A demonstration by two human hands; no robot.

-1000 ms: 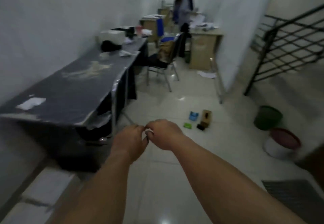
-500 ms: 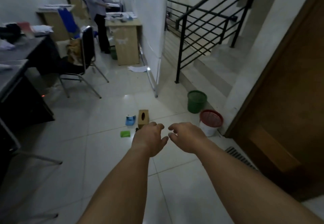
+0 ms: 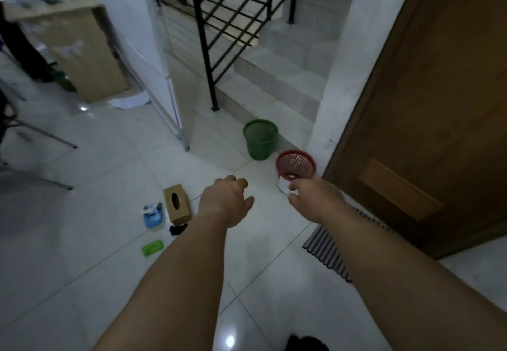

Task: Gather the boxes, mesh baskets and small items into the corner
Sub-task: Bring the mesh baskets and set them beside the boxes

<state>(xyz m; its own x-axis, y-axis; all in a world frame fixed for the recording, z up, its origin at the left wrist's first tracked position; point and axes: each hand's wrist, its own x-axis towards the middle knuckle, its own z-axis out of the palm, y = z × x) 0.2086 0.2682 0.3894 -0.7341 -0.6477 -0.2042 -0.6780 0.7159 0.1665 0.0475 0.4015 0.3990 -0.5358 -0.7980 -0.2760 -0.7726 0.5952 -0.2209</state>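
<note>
A green mesh basket (image 3: 260, 139) stands on the floor by the stair step. A red mesh basket (image 3: 295, 164) sits on a white container (image 3: 283, 186) in the corner beside the door. Further left on the tiles lie a brown tissue box (image 3: 177, 204), a blue item (image 3: 152, 214), a small black item (image 3: 177, 230) and a small green item (image 3: 152, 247). My left hand (image 3: 225, 199) hovers right of the tissue box, fingers loosely curled, holding nothing. My right hand (image 3: 315, 199) hangs in front of the white container, fingers loosely curled, with nothing visible in it.
A wooden door (image 3: 439, 103) fills the right side, with a striped floor mat (image 3: 329, 246) before it. A black stair railing (image 3: 219, 21) and steps rise behind the baskets. A white partition (image 3: 153, 48), a wooden cabinet (image 3: 82, 48), floor paper (image 3: 129, 101) and chair legs (image 3: 41, 136) are at left.
My view has swung right and down from the long desk to the door corner. My hands, pinched together a second ago, have parted and reached forward; the baskets appear closer.
</note>
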